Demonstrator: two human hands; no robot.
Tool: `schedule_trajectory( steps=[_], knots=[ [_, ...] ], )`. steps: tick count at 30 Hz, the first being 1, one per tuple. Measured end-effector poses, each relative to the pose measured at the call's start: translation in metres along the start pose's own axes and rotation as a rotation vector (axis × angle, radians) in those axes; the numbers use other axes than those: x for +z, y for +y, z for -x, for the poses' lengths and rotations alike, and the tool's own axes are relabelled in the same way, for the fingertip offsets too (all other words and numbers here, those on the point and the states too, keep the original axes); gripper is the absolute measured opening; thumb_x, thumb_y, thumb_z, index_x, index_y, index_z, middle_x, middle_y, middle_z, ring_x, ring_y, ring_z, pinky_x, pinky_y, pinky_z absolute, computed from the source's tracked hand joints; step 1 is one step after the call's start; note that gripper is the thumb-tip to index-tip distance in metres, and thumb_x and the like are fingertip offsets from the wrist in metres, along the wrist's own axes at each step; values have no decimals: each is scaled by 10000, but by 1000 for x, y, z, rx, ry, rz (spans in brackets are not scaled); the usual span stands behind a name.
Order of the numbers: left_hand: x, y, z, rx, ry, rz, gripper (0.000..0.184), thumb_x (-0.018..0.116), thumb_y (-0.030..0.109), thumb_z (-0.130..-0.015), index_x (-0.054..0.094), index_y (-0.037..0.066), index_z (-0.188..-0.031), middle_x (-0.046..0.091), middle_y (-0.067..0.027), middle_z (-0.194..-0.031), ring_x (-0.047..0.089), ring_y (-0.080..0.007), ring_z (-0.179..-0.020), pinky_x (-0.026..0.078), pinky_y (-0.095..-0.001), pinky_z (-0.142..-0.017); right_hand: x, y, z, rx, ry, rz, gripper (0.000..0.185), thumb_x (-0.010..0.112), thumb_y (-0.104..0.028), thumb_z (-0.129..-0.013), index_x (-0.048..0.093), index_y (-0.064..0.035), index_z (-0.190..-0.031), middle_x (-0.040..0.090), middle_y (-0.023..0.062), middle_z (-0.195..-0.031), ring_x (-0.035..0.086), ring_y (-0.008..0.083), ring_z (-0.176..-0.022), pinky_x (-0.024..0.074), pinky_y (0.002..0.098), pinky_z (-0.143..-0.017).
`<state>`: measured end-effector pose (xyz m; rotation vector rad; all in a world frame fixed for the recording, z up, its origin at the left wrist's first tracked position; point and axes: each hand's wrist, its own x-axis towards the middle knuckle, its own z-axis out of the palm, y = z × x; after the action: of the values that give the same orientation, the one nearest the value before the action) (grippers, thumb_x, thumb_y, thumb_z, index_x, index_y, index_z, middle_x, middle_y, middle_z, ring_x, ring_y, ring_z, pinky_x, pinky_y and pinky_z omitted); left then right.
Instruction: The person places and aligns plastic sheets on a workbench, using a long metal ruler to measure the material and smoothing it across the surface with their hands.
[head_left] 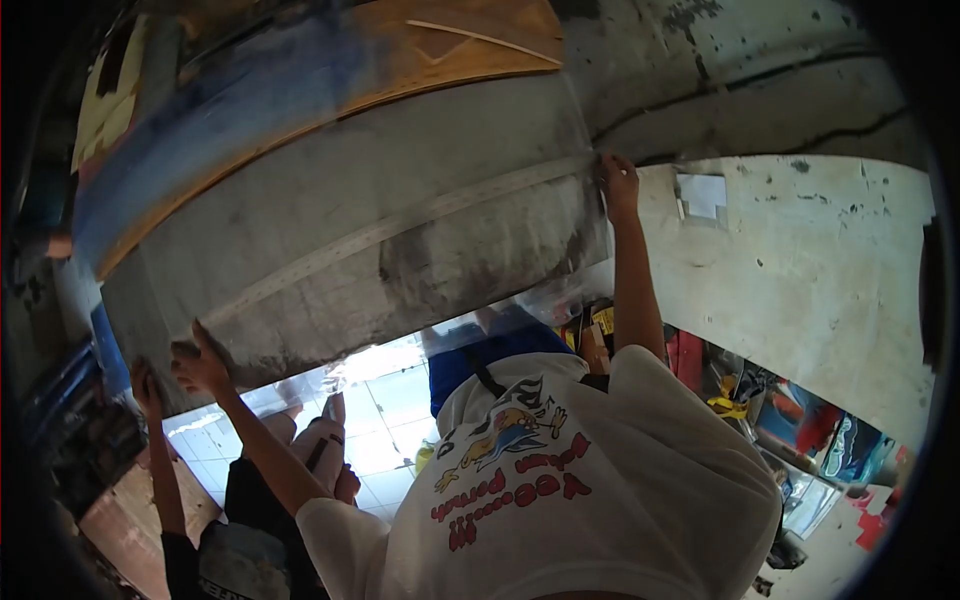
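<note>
A long grey panel (pixel 330 270), smudged dark and crossed by a paler strip, spans the view in front of me. Clear plastic film shows along its right and lower edges. My left hand (pixel 205 366) is open against the panel's lower left part, fingers apart. At the upper right edge, my right hand (pixel 620 185) is closed around the panel's edge; its fingertips are partly hidden. Another person's hand (pixel 147 388) touches the left end of the panel, beside my left hand.
Behind the panel lies an orange-brown wooden board (pixel 480 40). A pale worn tabletop (pixel 790 260) stands at the right, with cluttered tools and packets (pixel 740 395) below. The other person, in a black shirt (pixel 245 560), is at my left above a white tiled floor (pixel 395 395).
</note>
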<state>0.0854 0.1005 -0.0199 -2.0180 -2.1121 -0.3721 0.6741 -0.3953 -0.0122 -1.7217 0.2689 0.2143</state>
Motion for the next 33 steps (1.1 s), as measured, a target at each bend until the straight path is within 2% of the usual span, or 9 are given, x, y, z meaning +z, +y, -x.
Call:
schedule_trajectory(
  steps=[4,5,6,19,22,25,28,30,33],
  knots=[
    [9,-6,-3,-18,-21,8,866,427,789,-728,429,162,-1326,365,-181,-1288,321,-392,-1186,235,-547,-962,9,-7,12,79,90,-191,338,725,-217,-775,588,13,-982,595,19,-815,548,95,-711,441,239,-623],
    [9,-5,-3,-21,-25,4,862,423,787,-732,430,164,-1327,362,-178,-1294,318,-389,-1191,234,-547,-964,0,-2,3,54,-97,-139,310,712,-183,-788,578,25,-976,611,21,-832,564,97,-732,448,232,-645],
    [8,-5,-3,-24,-30,1,857,420,785,-736,430,165,-1328,358,-175,-1300,315,-386,-1196,234,-548,-966,-3,8,-2,56,-85,-172,308,704,-174,-797,573,25,-992,617,25,-852,568,98,-737,452,228,-661],
    [8,-6,-6,-49,-84,-36,867,379,788,-753,387,172,-1365,326,-166,-1335,288,-367,-1221,209,-540,-978,6,5,5,36,3,-230,304,721,-163,-791,551,12,-972,619,33,-837,575,101,-730,455,209,-678],
    [4,-2,-4,-49,-86,-51,870,372,790,-754,385,167,-1361,338,-163,-1319,299,-368,-1211,217,-534,-977,9,8,5,5,22,-227,277,717,-206,-794,582,5,-911,581,4,-770,527,86,-712,425,227,-686],
    [8,-4,-4,-27,-62,-69,861,382,782,-754,393,160,-1350,354,-165,-1293,320,-370,-1192,231,-523,-975,2,23,-8,-6,42,-88,435,718,-226,-785,548,66,-1058,628,58,-851,572,135,-748,448,261,-696],
    [-8,10,3,-67,-94,-69,847,396,769,-758,397,153,-1340,362,-170,-1276,339,-372,-1174,246,-513,-969,1,14,-3,25,35,-27,464,719,-242,-775,559,75,-1073,630,70,-856,564,151,-760,444,284,-709],
    [-11,14,4,-66,-71,-30,838,403,751,-766,385,147,-1347,372,-175,-1266,345,-372,-1172,255,-510,-963,2,37,-21,-43,66,-5,404,717,-247,-777,574,26,-1037,619,45,-874,562,120,-774,446,264,-689],
    [-28,23,9,-80,-131,-29,826,409,728,-780,380,131,-1350,382,-179,-1263,350,-371,-1169,267,-509,-953,0,39,-23,-85,34,-57,418,711,-259,-778,575,28,-1050,623,46,-886,562,130,-778,449,275,-716]
  ],
)
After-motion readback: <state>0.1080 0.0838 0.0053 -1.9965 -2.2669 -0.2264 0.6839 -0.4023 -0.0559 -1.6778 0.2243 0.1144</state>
